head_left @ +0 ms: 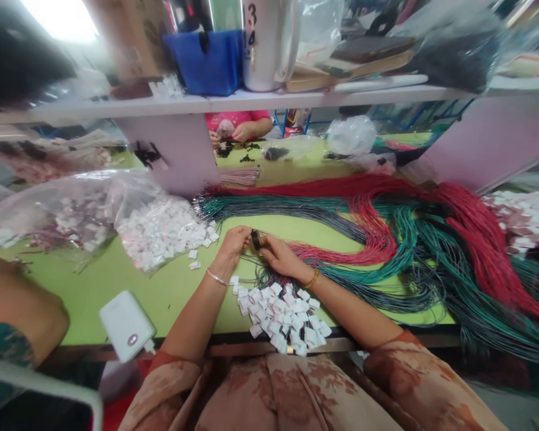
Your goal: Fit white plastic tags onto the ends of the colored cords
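My left hand (235, 244) is closed in a pinch above the green tabletop, its fingertips close to those of my right hand. My right hand (282, 256) is also closed, fingers curled and thumb toward the left. Between the two sits a small black piece (256, 240); whether it is held or wrapped round a finger I cannot tell. Thin wires run beside and under the fingers, but what the fingertips pinch is too small to make out. Just below my hands lies a pile of white plastic connectors (276, 311) with dark and red wires attached.
Long bundles of red wires (471, 221), green wires (408, 239) and dark grey wires (296, 211) spread to the right. A bag of white connectors (155, 230) and a white power bank (126, 326) lie left. A shelf (161, 106) crosses overhead; another person's hands (240, 131) work beyond it.
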`<state>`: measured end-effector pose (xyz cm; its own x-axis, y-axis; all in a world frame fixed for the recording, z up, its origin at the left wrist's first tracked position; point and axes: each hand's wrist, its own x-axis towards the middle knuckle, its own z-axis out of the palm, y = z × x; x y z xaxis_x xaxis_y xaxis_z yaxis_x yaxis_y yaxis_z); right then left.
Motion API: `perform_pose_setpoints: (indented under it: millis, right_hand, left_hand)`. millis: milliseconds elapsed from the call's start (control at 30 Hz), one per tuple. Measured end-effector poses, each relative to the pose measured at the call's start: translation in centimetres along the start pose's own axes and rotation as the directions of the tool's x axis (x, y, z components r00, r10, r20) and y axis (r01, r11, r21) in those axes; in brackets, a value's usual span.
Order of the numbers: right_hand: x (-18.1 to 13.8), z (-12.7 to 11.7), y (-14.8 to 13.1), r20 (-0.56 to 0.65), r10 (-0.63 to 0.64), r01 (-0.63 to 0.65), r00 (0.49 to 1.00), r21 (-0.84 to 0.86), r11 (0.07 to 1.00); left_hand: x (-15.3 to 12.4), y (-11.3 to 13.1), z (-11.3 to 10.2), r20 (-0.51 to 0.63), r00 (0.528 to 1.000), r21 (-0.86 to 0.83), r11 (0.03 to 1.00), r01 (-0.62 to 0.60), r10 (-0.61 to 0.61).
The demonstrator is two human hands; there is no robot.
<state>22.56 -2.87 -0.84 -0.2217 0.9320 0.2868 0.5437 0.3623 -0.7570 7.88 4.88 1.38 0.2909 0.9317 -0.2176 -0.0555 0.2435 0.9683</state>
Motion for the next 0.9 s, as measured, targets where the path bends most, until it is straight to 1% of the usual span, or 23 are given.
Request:
perform_pose_setpoints:
  millis: [67, 133, 200, 233, 267, 300, 333, 367, 400, 433, 467, 500, 533, 567, 600, 633, 700, 767, 800, 833, 900]
  right_hand:
    - [-0.2, -0.2, -0.6, -0.074, 0.019, -0.026, 0.997, -0.096, 0.995]
    - [-0.1, -1.1, -1.3, -0.155, 0.019, -0.046, 0.988, -0.171, 0.984]
    - [0.9, -2.4, -1.6, -0.265, 0.022, -0.072, 0.964, -0.18, 0.981]
    - [1.7, -3.1, -1.5, -0.322, 0.044, -0.102, 0.946, -0.163, 0.981]
    - [2.6, -3.7, -1.3, -0.326, 0.079, -0.128, 0.942, -0.132, 0.983]
    - [3.7, -4.1, -0.9, -0.263, 0.131, -0.159, 0.956, -0.086, 0.984]
    - [4.7, -4.2, -0.5, -0.155, 0.211, -0.216, 0.965, -0.018, 0.976]
    - [5.7, -4.1, 0.0, -0.01, 0.294, -0.293, 0.956, 0.073, 0.953]
    - [6.5, -3.8, 0.5, 0.143, 0.346, -0.369, 0.927, 0.19, 0.91]
    - [7.3, -3.3, 0.9, 0.269, 0.356, -0.43, 0.895, 0.309, 0.848]
    - [7.9, -2.8, 1.2, 0.358, 0.343, -0.476, 0.869, 0.411, 0.777]
    - [8.3, -2.2, 1.3, 0.407, 0.325, -0.505, 0.853, 0.494, 0.708]
    - [8.7, -1.8, 1.4, 0.423, 0.323, -0.523, 0.847, 0.55, 0.652]
    - [8.9, -1.5, 1.3, 0.414, 0.345, -0.536, 0.842, 0.581, 0.612]
    - [9.1, -1.3, 1.0, 0.377, 0.389, -0.542, 0.84, 0.601, 0.588]
    - [9.2, -1.4, 0.7, 0.312, 0.439, -0.532, 0.842, 0.618, 0.58]
    - [9.1, -1.7, -0.2, 0.112, 0.505, -0.442, 0.856, 0.663, 0.604]
    - [8.4, -2.1, -1.3, -0.095, 0.495, -0.292, 0.864, 0.706, 0.645]
    - [7.8, -2.1, -1.9, -0.164, 0.471, -0.222, 0.867, 0.719, 0.659]
    - [7.0, -2.0, -2.5, -0.2, 0.446, -0.172, 0.872, 0.728, 0.663]
    - [5.0, -1.4, -3.4, -0.214, 0.397, -0.123, 0.892, 0.733, 0.669]
  left_hand:
    - [-0.2, 0.1, -0.2, 0.022, 1.0, 0.005, 1.0, 0.022, -0.022]
    - [-0.3, 0.2, -0.4, 0.018, 1.0, 0.033, 0.999, 0.02, -0.021]
    - [-0.3, 0.2, -0.6, 0.033, 0.999, 0.054, 0.998, 0.015, -0.017]
    - [-0.4, 0.3, -0.7, 0.05, 0.999, 0.059, 0.998, 0.002, -0.005]
    - [-0.5, 0.3, -0.6, 0.07, 0.997, 0.065, 0.998, -0.016, 0.011]
    - [-0.7, 0.4, -0.6, 0.087, 0.996, 0.073, 0.997, -0.04, 0.034]
    - [-0.9, 0.6, -0.5, 0.102, 0.993, 0.087, 0.994, -0.069, 0.06]
    - [-1.2, 0.8, -0.3, 0.112, 0.989, 0.108, 0.989, -0.103, 0.091]
    - [-1.5, 1.0, -0.2, 0.123, 0.985, 0.139, 0.981, -0.136, 0.12]
    - [-1.8, 1.1, -0.1, 0.132, 0.981, 0.176, 0.97, -0.167, 0.144]
    - [-2.1, 1.3, -0.1, 0.136, 0.977, 0.218, 0.957, -0.194, 0.167]
    - [-2.3, 1.4, 0.0, 0.135, 0.973, 0.262, 0.94, -0.218, 0.188]
    - [-2.5, 1.5, 0.0, 0.133, 0.969, 0.305, 0.922, -0.24, 0.208]
    - [-2.5, 1.5, -0.1, 0.128, 0.965, 0.341, 0.903, -0.26, 0.229]
    - [-2.5, 1.5, -0.1, 0.122, 0.96, 0.361, 0.89, -0.278, 0.25]
    - [-2.4, 1.4, -0.1, 0.114, 0.956, 0.359, 0.886, -0.292, 0.269]
    - [-2.0, 1.2, -0.1, 0.089, 0.956, 0.296, 0.909, -0.293, 0.279]
    - [-1.7, 1.0, -0.1, 0.067, 0.967, 0.208, 0.945, -0.254, 0.245]
    - [-1.5, 1.0, -0.1, 0.064, 0.973, 0.185, 0.955, -0.23, 0.222]
    - [-1.4, 0.9, -0.1, 0.06, 0.977, 0.185, 0.959, -0.214, 0.206]
    - [-1.2, 0.8, -0.3, 0.047, 0.979, 0.244, 0.948, -0.205, 0.199]
